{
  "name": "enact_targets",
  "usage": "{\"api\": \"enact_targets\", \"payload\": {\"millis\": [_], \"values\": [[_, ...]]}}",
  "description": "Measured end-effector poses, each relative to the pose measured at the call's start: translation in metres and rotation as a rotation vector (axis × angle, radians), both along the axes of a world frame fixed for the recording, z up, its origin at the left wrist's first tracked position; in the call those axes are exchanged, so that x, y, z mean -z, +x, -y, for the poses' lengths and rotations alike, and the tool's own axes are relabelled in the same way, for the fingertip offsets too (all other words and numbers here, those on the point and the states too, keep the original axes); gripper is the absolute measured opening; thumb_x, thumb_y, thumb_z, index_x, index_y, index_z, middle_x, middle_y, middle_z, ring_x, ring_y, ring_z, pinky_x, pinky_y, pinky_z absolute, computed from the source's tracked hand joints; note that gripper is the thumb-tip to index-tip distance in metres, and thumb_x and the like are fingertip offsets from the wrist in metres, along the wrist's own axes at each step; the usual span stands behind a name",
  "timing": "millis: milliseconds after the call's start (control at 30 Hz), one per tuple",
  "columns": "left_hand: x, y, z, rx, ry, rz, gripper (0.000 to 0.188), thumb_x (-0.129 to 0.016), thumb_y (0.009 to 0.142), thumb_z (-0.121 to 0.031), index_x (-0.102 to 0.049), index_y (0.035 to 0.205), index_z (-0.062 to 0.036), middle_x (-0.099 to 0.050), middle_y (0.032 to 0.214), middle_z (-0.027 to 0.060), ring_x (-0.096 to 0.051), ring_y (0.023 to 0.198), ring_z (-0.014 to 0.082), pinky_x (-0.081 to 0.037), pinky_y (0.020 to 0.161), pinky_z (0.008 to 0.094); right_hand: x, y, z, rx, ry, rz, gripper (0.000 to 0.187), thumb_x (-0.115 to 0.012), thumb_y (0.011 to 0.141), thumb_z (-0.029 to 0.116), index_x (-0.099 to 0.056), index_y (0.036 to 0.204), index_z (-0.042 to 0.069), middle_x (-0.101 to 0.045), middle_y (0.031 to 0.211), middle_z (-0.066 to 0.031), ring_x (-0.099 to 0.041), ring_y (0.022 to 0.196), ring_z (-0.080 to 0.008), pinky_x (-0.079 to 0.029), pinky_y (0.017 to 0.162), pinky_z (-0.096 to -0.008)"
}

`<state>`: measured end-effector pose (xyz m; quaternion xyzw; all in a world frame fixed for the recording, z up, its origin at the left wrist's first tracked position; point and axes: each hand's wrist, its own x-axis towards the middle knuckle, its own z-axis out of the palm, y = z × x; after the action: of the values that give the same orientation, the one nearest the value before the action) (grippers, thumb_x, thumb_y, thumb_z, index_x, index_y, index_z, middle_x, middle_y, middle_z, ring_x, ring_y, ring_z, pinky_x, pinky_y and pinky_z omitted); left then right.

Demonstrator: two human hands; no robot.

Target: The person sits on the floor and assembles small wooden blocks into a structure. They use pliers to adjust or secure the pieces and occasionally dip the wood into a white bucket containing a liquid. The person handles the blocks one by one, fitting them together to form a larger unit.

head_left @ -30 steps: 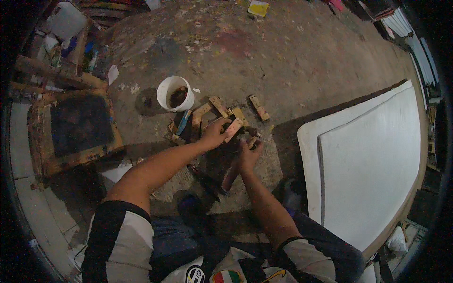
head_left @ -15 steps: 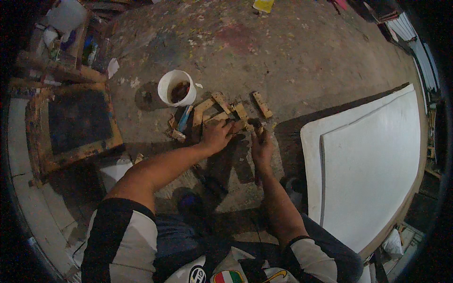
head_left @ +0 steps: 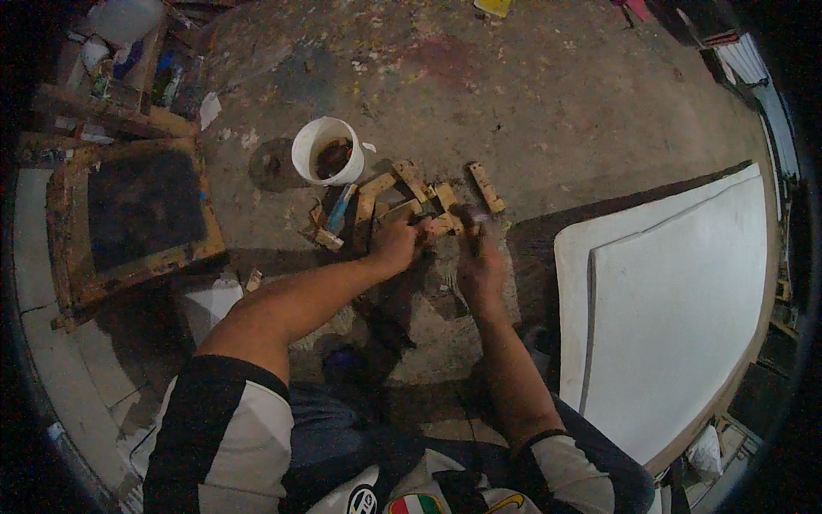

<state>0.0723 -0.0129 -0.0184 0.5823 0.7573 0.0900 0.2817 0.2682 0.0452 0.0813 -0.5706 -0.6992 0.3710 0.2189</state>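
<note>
Low over the floor, my left hand [head_left: 396,246] is closed at the near end of a small wooden block [head_left: 443,224], its fingertips partly hidden. Just to the right, my right hand [head_left: 482,272] is closed round what looks like a hammer [head_left: 467,216]; its dark head shows above the fist, smeared by motion. Several short yellowish wood pieces lie around the hands, among them a slanted block [head_left: 409,181] and a separate one [head_left: 486,188] farther right. Beyond my left hand stands a white bucket [head_left: 301,154] with dark brown bits inside. A blue strip [head_left: 342,207] lies beside the wood.
Large white panels [head_left: 681,317] lie at the right. A dark framed board [head_left: 145,214] leans at the left, below wooden shelving [head_left: 111,111] with containers. The concrete floor [head_left: 385,94] is paint-stained, with a yellow object [head_left: 494,7] at the far edge.
My right hand and the hammer have shifted slightly and are now blurred. My left hand stays by the block. The whole view has moved a little.
</note>
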Motion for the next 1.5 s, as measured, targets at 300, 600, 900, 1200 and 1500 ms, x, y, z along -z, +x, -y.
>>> {"api": "enact_targets", "payload": {"millis": [300,600,900,1200,1500], "values": [[-0.022,0.003,-0.008,0.055,0.04,-0.035,0.028,-0.073,0.086,-0.018,-0.076,0.11,-0.0048,-0.057,0.133,0.0187,-0.057,0.121,0.0427,-0.045,0.105,0.0536,0.006,0.01,-0.011,-0.09,0.131,0.116,0.037,-0.065,0.101,0.022,-0.061,0.135,0.008,-0.07,0.107,-0.0254,-0.069,0.09,-0.045,-0.054,0.072,-0.0499],[0.039,-0.006,-0.003,-0.022,0.213,0.383,0.041,-0.07,0.089,-0.022,-0.069,0.128,-0.0108,-0.056,0.134,0.0185,-0.057,0.12,0.0443,-0.046,0.103,0.0569,0.012,0.016,-0.006,-0.274,0.228,0.267,0.043,-0.062,0.101,0.029,-0.058,0.143,0.016,-0.07,0.107,-0.0251,-0.07,0.089,-0.0451,-0.054,0.07,-0.0543],[-0.045,0.0,-0.011,0.092,0.022,-0.009,0.047,-0.069,0.089,-0.02,-0.064,0.135,-0.0121,-0.057,0.132,0.0197,-0.057,0.119,0.0445,-0.047,0.103,0.0547,-0.015,0.015,0.0,-0.117,0.009,0.191,0.04,-0.064,0.1,0.02,-0.059,0.139,0.009,-0.072,0.103,-0.0249,-0.07,0.092,-0.0459,-0.055,0.075,-0.0509],[-0.043,-0.001,-0.013,0.12,-0.019,0.037,0.023,-0.072,0.086,-0.019,-0.076,0.098,-0.0001,-0.057,0.131,0.0192,-0.06,0.115,0.0404,-0.048,0.1,0.055,0.035,0.013,0.014,-0.02,0.171,0.168,0.041,-0.063,0.101,0.029,-0.059,0.138,0.012,-0.071,0.107,-0.0248,-0.069,0.087,-0.0469,-0.053,0.071,-0.0538],[-0.017,0.0,-0.004,0.072,0.15,0.038,0.03,-0.072,0.09,-0.028,-0.076,0.096,0.0009,-0.058,0.13,0.0188,-0.063,0.109,0.0399,-0.049,0.097,0.056,0.053,0.02,0.022,-0.014,0.066,0.363,0.042,-0.067,0.097,0.028,-0.059,0.136,0.015,-0.071,0.102,-0.024,-0.069,0.084,-0.0452,-0.053,0.068,-0.0536]]}}
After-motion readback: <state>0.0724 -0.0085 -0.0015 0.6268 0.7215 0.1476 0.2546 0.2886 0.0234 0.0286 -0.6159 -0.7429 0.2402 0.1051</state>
